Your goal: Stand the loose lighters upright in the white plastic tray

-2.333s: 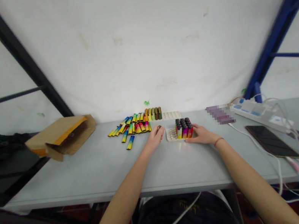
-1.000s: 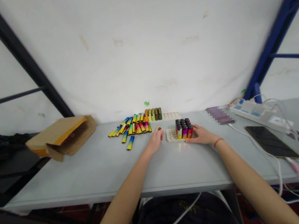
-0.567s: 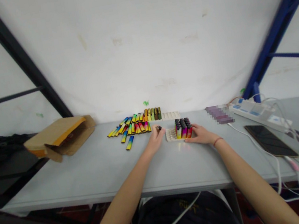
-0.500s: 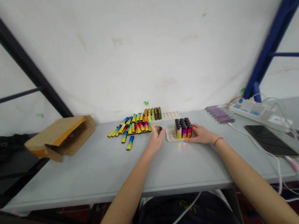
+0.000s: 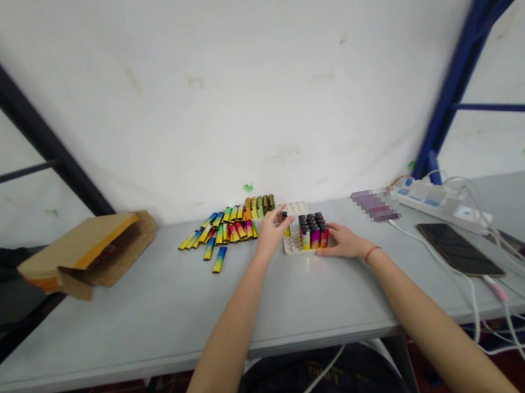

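Note:
My left hand (image 5: pixel 269 231) pinches a lighter (image 5: pixel 286 227) with a black top and yellowish body. It holds the lighter upright over the left part of a white tray (image 5: pixel 293 245) with rows of round holes. Several lighters (image 5: pixel 314 233) in yellow, purple and red, with black tops, stand close together in the tray's right part. My right hand (image 5: pixel 346 242) is wrapped round the tray's right front corner, thumb along the front edge and fingers beside the red lighters. A loose pile of multicoloured lighter-shaped pieces (image 5: pixel 225 228) lies left of my left hand.
Behind the pile stands a block of yellow and green lighters (image 5: pixel 259 206), beside a second white tray (image 5: pixel 297 207). An opened cardboard box (image 5: pixel 86 251) lies at the left. To the right are a purple, partly blurred object (image 5: pixel 373 205), a phone (image 5: pixel 459 248), a power strip (image 5: pixel 441 202) and white cables.
My left hand has risen slightly and turned over the tray, so the lighter in it now shows upright. My right hand stays at the tray. The whole view has shifted a little.

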### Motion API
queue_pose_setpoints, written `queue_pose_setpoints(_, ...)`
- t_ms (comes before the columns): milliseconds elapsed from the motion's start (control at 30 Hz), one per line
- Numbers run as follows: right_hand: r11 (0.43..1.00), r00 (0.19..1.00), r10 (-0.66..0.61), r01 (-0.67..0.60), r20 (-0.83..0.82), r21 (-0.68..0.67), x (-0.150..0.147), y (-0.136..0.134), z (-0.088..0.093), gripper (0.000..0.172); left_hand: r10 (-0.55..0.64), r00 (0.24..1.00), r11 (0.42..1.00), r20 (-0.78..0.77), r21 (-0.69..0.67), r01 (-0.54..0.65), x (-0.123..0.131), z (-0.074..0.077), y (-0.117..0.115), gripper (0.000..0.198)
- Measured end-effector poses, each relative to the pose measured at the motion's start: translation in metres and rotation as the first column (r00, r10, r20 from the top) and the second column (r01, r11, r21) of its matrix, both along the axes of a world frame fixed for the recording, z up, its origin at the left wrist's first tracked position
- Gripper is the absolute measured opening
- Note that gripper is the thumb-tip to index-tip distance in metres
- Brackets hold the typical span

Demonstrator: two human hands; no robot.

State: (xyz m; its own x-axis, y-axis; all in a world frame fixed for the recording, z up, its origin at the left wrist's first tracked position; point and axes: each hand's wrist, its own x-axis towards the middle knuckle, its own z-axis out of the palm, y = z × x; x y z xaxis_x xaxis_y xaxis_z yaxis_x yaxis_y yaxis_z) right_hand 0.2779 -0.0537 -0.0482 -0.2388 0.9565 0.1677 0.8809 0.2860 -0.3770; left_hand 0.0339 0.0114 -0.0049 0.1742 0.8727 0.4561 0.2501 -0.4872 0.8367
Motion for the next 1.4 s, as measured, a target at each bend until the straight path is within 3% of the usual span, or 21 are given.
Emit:
queue_pose_setpoints(167, 1.000, 1.000, 0.001, -0.001, 0.005, 0.001, 0.002, 0.001, -0.003, 0.075, 0.006, 0.994, 0.997, 0.105, -0.082, 0.002, -0.002, -0.014, 0.002, 0.031)
queue_pose_setpoints(333, 1.000, 1.000, 0.017, -0.017, 0.009, 0.008, 0.006, 0.004, -0.007, 0.074, -0.126, 0.987, 0.988, 0.097, -0.072, 0.134, -0.002, -0.018, 0.004, 0.027)
queue_pose_setpoints(567, 1.000, 1.000, 0.017, -0.017, -0.008, 0.016, 0.008, 0.004, -0.007, 0.074, -0.123, 0.984, 0.985, -0.128, 0.107, 0.137, 0.000, -0.021, 0.000, 0.030)
queue_pose_setpoints(667, 1.000, 1.000, 0.017, -0.017, -0.002, 0.010, 0.007, 0.004, -0.007, 0.075, -0.128, 0.978, 0.983, -0.165, 0.110, 0.147, 0.001, -0.021, -0.004, 0.034)
queue_pose_setpoints(933, 1.000, 1.000, 0.011, -0.011, 0.021, -0.007, 0.008, 0.004, -0.007, 0.079, -0.035, 0.923, 0.968, -0.382, 0.215, 0.126, -0.002, -0.007, -0.017, 0.033)
queue_pose_setpoints(1033, 1.000, 1.000, 0.018, -0.018, 0.013, 0.001, 0.008, 0.004, -0.007, 0.078, 0.104, 0.900, 0.980, -0.422, 0.197, -0.021, -0.027, 0.008, -0.020, 0.034)
queue_pose_setpoints(1100, 1.000, 1.000, 0.027, -0.027, 0.010, 0.010, 0.007, 0.004, -0.007, 0.076, 0.232, 0.844, 0.972, -0.484, 0.156, -0.177, -0.058, 0.017, -0.022, 0.029)
queue_pose_setpoints(1200, 1.000, 1.000, 0.022, -0.022, 0.007, 0.020, 0.006, 0.005, -0.007, 0.075, 0.395, 0.620, 0.900, -0.678, 0.150, -0.409, -0.112, 0.027, -0.028, 0.028)
queue_pose_setpoints(1267, 1.000, 1.000, 0.017, -0.017, 0.005, 0.026, 0.005, 0.006, -0.008, 0.075, 0.377, 0.471, 0.856, -0.798, 0.107, -0.505, -0.142, 0.027, -0.032, 0.026)
queue_pose_setpoints(1300, 0.999, 1.000, 0.016, -0.016, 0.003, 0.028, 0.005, 0.006, -0.009, 0.075, 0.355, 0.433, 0.844, -0.828, 0.086, -0.529, -0.152, 0.026, -0.035, 0.024)
queue_pose_setpoints(1400, 1.000, 1.000, 0.014, -0.014, -0.006, 0.028, 0.005, 0.006, -0.009, 0.074, 0.271, 0.432, 0.863, -0.860, 0.018, -0.504, -0.163, 0.020, -0.039, 0.019)
